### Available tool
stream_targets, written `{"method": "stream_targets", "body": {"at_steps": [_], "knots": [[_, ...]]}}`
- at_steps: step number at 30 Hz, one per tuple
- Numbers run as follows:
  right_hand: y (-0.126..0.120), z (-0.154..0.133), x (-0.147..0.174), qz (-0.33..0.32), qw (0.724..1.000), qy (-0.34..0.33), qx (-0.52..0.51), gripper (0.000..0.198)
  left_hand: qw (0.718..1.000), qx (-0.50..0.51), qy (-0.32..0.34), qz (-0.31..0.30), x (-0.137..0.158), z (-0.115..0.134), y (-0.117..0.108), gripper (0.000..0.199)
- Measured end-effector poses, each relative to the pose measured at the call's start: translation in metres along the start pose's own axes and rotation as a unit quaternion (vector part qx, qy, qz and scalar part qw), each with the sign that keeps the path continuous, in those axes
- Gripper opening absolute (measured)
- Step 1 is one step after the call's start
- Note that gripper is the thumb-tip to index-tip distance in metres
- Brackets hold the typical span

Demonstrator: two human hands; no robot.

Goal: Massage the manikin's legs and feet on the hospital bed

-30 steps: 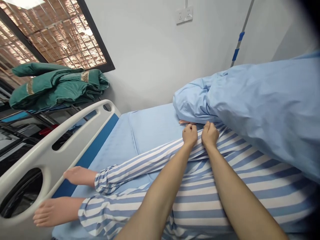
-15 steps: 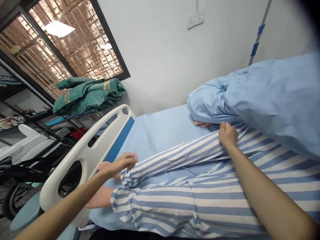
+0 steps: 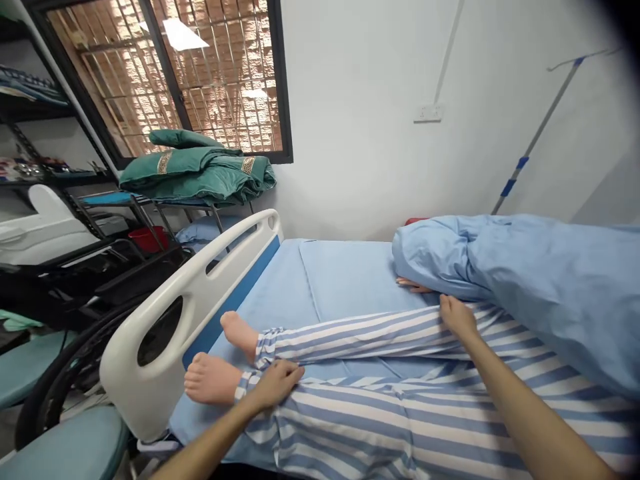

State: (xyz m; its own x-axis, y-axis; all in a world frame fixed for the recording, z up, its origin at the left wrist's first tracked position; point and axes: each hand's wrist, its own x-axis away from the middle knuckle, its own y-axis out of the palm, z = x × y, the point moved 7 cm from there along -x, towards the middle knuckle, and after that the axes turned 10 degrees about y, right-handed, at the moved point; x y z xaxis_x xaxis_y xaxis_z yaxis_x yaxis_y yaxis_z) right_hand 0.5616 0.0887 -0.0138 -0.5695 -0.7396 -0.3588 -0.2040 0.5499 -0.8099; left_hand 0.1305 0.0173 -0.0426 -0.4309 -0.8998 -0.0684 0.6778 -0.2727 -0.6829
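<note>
Blue-and-white striped trousers [image 3: 350,407] cover the legs of a figure lying on the bed. My left hand [image 3: 277,385] is on the near trouser leg just above the cuff, its fingers curled over the cloth. Higher up, around the far leg's knee or thigh, my right hand [image 3: 456,317] is closed on the striped fabric. Two bare feet, the near one [image 3: 213,379] and the far one [image 3: 239,333], stick out of the gathered cuffs. A light blue quilt [image 3: 540,267] lies over the upper body, and another hand [image 3: 413,285] shows at its edge.
A white footboard [image 3: 145,313] closes the bed's left end, with a blue sheet [image 3: 345,267] on the mattress. Beyond it are a folded green quilt [image 3: 200,173], a wheelchair [image 3: 55,373] and a red bucket [image 3: 150,238]. An IV pole [image 3: 537,133] stands by the wall.
My left hand has come down from above the far ankle to the near trouser leg. My right hand keeps its hold on the far leg. The camera view has levelled.
</note>
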Motion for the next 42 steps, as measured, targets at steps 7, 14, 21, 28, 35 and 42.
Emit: {"method": "stream_targets", "body": {"at_steps": [7, 14, 21, 28, 35, 42], "knots": [[0.023, -0.141, 0.142, -0.197, 0.949, -0.203, -0.137, 0.037, 0.992, -0.033, -0.017, 0.122, 0.002, -0.037, 0.002, 0.038], [0.043, -0.264, 0.292, -0.216, 0.916, -0.241, -0.236, 0.04, 0.963, 0.005, -0.06, 0.264, 0.019, -0.055, -0.023, 0.04], [0.073, -0.259, 0.307, -0.224, 0.938, -0.191, -0.181, 0.039, 0.935, 0.041, -0.055, 0.347, 0.033, -0.039, -0.045, 0.038], [0.078, -0.242, 0.284, -0.226, 0.906, -0.056, -0.354, 0.04, 0.947, 0.04, -0.014, 0.32, 0.018, -0.021, -0.018, 0.032], [0.03, -0.257, 0.29, -0.21, 0.914, -0.115, -0.326, 0.037, 0.962, 0.011, -0.01, 0.271, 0.014, -0.037, -0.003, 0.031], [0.023, -0.241, 0.281, -0.167, 0.942, -0.16, -0.242, 0.041, 0.957, 0.012, -0.01, 0.291, 0.015, -0.035, -0.002, 0.036]]}}
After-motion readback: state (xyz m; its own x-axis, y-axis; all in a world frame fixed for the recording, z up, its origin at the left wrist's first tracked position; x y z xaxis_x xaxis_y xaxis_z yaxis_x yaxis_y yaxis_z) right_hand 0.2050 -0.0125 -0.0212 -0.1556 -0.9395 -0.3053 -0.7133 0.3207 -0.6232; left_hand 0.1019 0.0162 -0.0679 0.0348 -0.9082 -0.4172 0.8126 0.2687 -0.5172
